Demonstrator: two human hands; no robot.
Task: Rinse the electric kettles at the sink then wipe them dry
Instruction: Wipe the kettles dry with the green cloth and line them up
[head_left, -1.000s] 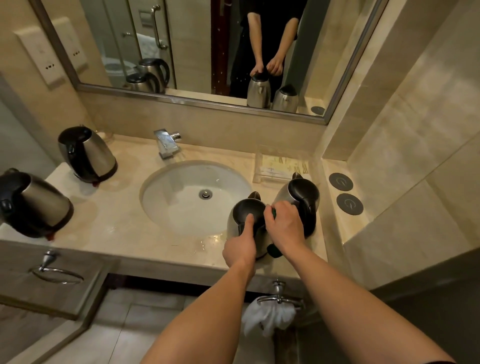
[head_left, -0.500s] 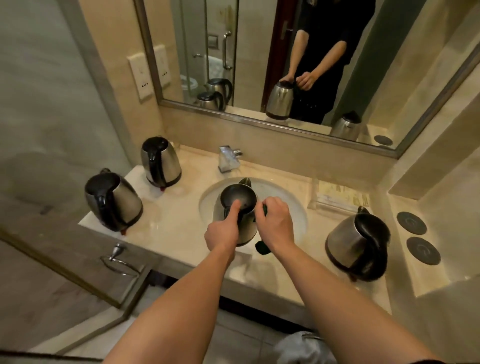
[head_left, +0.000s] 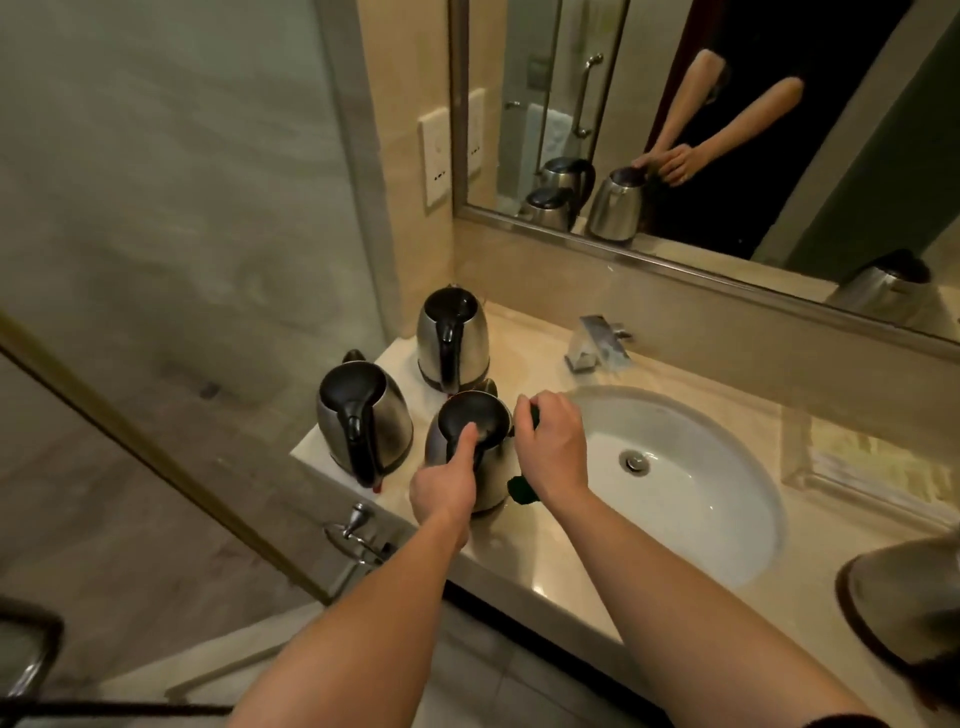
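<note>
1. The left hand (head_left: 448, 488) grips the handle of the held kettle (head_left: 475, 452), its thumb laid along the top toward the black lid.
2. The right hand (head_left: 551, 447) presses a dark green cloth (head_left: 521, 491) against the right side of this kettle; its fingers are curled around the cloth, of which only a small part shows below the palm.
3. What has changed: half a second ago this kettle was over the sink (head_left: 691, 519). Now it is at the left end of the counter (head_left: 530, 358), just beside two other kettles — the near one (head_left: 363, 421) and the far one (head_left: 452, 340).
4. I cannot tell if its base already rests on the counter or is a little above it.
5. In my judgement, this kettle is finished, or nearly so, and it joins the group of done ones.
6. A fourth kettle (head_left: 904, 597) stands at the right edge of the view, well apart from the group — it is probably the next to be rinsed.
7. The faucet (head_left: 597, 345) shows no running water.
</note>
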